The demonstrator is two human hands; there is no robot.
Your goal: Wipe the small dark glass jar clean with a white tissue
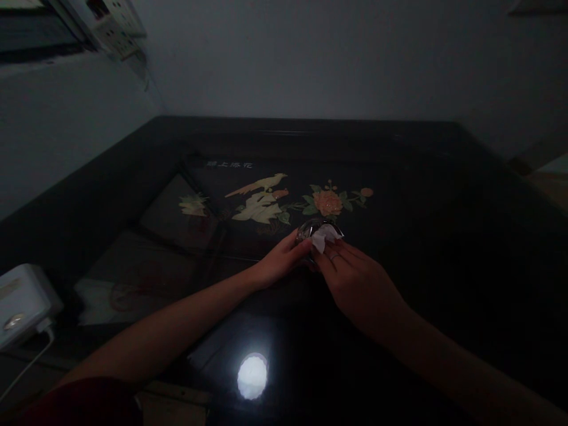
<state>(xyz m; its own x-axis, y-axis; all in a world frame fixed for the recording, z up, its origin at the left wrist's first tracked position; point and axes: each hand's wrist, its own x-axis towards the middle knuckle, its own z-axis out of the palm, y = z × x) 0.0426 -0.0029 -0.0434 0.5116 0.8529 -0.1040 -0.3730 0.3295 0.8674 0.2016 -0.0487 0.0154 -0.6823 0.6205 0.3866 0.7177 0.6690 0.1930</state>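
Observation:
A small clear glass dish [310, 228] sits on a glossy black table [421, 195] inlaid with a bird and a flower. My left hand [279, 260] grips the dish's near left side, fingers curled around it. My right hand [355, 278] presses a crumpled white tissue [323, 238] into the dish with its fingertips; a ring shows on one finger. The room is dim and the details of the dish are hard to make out.
A white device [22, 302] with a cable plugged in sits at the table's left edge. A power strip [113, 23] hangs on the wall at the upper left. A lamp's bright reflection [252, 376] shines on the tabletop near me. Pale walls close the back and left.

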